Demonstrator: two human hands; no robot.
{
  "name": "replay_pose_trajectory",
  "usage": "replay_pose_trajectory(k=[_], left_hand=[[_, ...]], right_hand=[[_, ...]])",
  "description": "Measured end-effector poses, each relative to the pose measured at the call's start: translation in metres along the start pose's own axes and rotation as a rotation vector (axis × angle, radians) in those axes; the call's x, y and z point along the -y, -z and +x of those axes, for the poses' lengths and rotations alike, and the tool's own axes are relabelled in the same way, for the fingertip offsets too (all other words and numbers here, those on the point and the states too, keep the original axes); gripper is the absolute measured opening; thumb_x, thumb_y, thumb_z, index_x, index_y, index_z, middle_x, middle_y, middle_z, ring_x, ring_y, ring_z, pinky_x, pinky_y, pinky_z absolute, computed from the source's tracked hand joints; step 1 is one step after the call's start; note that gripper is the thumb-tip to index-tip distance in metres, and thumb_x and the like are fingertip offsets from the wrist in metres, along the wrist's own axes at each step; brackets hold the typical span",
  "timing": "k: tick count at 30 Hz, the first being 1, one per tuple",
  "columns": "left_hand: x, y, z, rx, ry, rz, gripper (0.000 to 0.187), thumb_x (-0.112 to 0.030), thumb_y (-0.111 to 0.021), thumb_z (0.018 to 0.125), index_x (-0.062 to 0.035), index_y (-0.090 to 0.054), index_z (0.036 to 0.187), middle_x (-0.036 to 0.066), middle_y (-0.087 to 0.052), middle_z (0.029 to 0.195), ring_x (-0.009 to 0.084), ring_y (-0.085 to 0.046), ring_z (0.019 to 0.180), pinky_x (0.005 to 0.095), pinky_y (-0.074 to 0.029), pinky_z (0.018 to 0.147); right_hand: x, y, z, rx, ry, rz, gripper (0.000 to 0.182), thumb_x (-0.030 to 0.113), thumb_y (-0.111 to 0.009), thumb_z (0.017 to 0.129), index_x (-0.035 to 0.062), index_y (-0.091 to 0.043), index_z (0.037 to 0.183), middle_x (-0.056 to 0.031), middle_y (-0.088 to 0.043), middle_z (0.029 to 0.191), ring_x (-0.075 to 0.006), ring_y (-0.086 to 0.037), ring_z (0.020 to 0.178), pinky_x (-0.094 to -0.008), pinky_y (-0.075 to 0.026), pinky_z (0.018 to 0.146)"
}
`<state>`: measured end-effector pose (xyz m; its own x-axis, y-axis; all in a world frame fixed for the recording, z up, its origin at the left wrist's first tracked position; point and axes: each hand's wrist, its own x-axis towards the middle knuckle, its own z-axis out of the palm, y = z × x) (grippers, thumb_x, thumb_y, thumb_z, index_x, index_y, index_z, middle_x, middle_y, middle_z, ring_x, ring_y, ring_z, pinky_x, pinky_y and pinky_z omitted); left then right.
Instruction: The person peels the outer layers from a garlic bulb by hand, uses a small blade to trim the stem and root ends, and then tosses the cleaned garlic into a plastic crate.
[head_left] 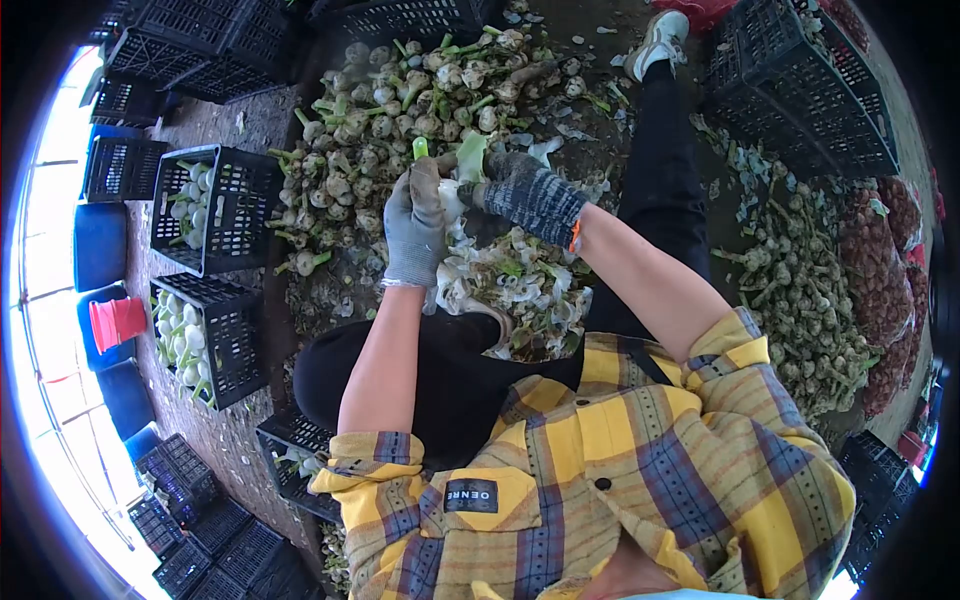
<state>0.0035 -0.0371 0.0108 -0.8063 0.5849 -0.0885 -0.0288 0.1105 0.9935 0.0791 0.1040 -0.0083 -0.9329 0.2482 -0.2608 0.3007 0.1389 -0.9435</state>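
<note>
Between the two gloved hands, above the lap: one pale fennel bulb (452,195), green stalk stub pointing away from the wearer.

- Left hand (415,228) — light grey glove, fingers curled round the bulb's near side; fingertips hidden behind the bulb.
- Right hand (525,190) — dark speckled glove, fingers closed against the bulb's far side; whether a tool sits in this grip cannot be told.
- Trimmings (520,285) — heap of pale leaves just below the fingers, resting on the dark-trousered lap.
- Untrimmed bulbs (400,110) — large pile on the ground beyond the fingertips.
- Black crates (215,205) — two to the left of the left-hand fingers, holding cleaned bulbs; contents partly hidden by the walls.
- Further pile (800,290) — right of the right-hand fingers, small and blurred, with reddish mesh sacks (885,270) behind, cut off at the picture's edge.
</note>
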Motion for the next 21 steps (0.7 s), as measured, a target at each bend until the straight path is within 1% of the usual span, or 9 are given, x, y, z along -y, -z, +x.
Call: replay_pose_trajectory(k=[3, 6, 9, 11, 12, 15, 16, 20, 21], left_hand=[[0.001, 0.0, 0.002, 0.012, 0.005, -0.019, 0.052, -0.049, -0.047, 0.089, -0.0005, -0.061, 0.1, 0.003, -0.059, 0.082, 0.008, -0.051, 0.07, 0.0213, -0.043, 0.06], [-0.004, -0.003, 0.001, -0.01, 0.049, -0.059, 0.054, -0.051, -0.047, 0.088, 0.0005, -0.061, 0.1, 0.004, -0.06, 0.083, 0.009, -0.053, 0.07, 0.022, -0.044, 0.062], [-0.012, -0.004, 0.001, -0.008, 0.087, -0.148, 0.057, -0.052, -0.047, 0.088, 0.0012, -0.06, 0.101, 0.006, -0.062, 0.084, 0.0101, -0.056, 0.072, 0.0226, -0.045, 0.065], [-0.012, -0.002, 0.003, 0.02, 0.085, -0.16, 0.059, -0.054, -0.046, 0.087, 0.0016, -0.06, 0.101, 0.007, -0.063, 0.084, 0.0109, -0.058, 0.073, 0.0229, -0.045, 0.067], [-0.009, 0.002, 0.004, 0.046, 0.122, -0.143, 0.054, -0.05, -0.047, 0.088, 0.001, -0.06, 0.103, 0.008, -0.062, 0.09, 0.0115, -0.058, 0.079, 0.0233, -0.046, 0.071], [0.011, -0.002, 0.01, 0.028, 0.003, -0.036, 0.048, -0.044, -0.051, 0.089, 0.0001, -0.058, 0.107, 0.008, -0.061, 0.097, 0.012, -0.057, 0.085, 0.0241, -0.046, 0.074], [0.008, -0.005, 0.005, -0.025, 0.059, -0.051, 0.043, -0.037, -0.056, 0.088, -0.0009, -0.056, 0.111, 0.007, -0.059, 0.102, 0.0113, -0.055, 0.09, 0.0241, -0.046, 0.077], [0.013, -0.002, 0.011, -0.115, 0.198, -0.188, 0.043, -0.035, -0.057, 0.087, -0.0006, -0.054, 0.112, 0.005, -0.058, 0.098, 0.0095, -0.055, 0.083, 0.0227, -0.045, 0.071], [0.011, -0.002, 0.011, -0.129, 0.22, -0.18, 0.041, -0.034, -0.057, 0.087, -0.0014, -0.055, 0.112, 0.005, -0.059, 0.095, 0.0103, -0.055, 0.08, 0.0234, -0.046, 0.068]], right_hand=[[-0.001, -0.003, -0.002, -0.079, 0.07, -0.118, 0.037, 0.024, -0.064, 0.072, -0.0012, -0.06, 0.1, -0.0173, -0.065, 0.086, -0.0252, -0.063, 0.078, -0.0346, -0.049, 0.07], [0.005, -0.003, -0.01, -0.114, 0.064, -0.015, 0.038, 0.024, -0.063, 0.073, -0.002, -0.06, 0.1, -0.0189, -0.064, 0.086, -0.0278, -0.063, 0.078, -0.0352, -0.049, 0.069], [-0.007, -0.003, -0.007, -0.097, -0.163, 0.427, 0.037, 0.024, -0.063, 0.074, -0.0026, -0.06, 0.1, -0.02, -0.064, 0.086, -0.029, -0.063, 0.078, -0.0357, -0.049, 0.069], [-0.049, -0.013, 0.015, -0.244, -0.004, 0.203, 0.035, 0.024, -0.061, 0.075, -0.0031, -0.06, 0.098, -0.02, -0.064, 0.084, -0.0289, -0.063, 0.077, -0.0362, -0.048, 0.068], [-0.041, -0.01, 0.007, -0.232, -0.039, 0.227, 0.035, 0.024, -0.061, 0.076, -0.0032, -0.06, 0.098, -0.0203, -0.064, 0.085, -0.0296, -0.062, 0.078, -0.0364, -0.048, 0.068], [-0.041, -0.012, 0.007, -0.292, 0.065, 0.224, 0.035, 0.025, -0.06, 0.077, -0.0038, -0.06, 0.096, -0.0202, -0.064, 0.084, -0.0297, -0.062, 0.079, -0.0366, -0.047, 0.069], [-0.038, -0.013, 0.004, -0.303, 0.09, 0.221, 0.034, 0.025, -0.061, 0.076, -0.0038, -0.06, 0.095, -0.0199, -0.064, 0.084, -0.0293, -0.062, 0.079, -0.0362, -0.047, 0.069], [-0.024, -0.016, 0.0, -0.372, 0.174, 0.292, 0.028, 0.019, -0.06, 0.079, -0.0032, -0.058, 0.096, -0.0158, -0.064, 0.081, -0.0269, -0.063, 0.077, -0.0359, -0.05, 0.066], [-0.016, -0.013, -0.001, -0.37, 0.054, 0.504, 0.025, 0.014, -0.056, 0.081, -0.0027, -0.055, 0.1, -0.0147, -0.064, 0.083, -0.0261, -0.064, 0.074, -0.037, -0.052, 0.065]])
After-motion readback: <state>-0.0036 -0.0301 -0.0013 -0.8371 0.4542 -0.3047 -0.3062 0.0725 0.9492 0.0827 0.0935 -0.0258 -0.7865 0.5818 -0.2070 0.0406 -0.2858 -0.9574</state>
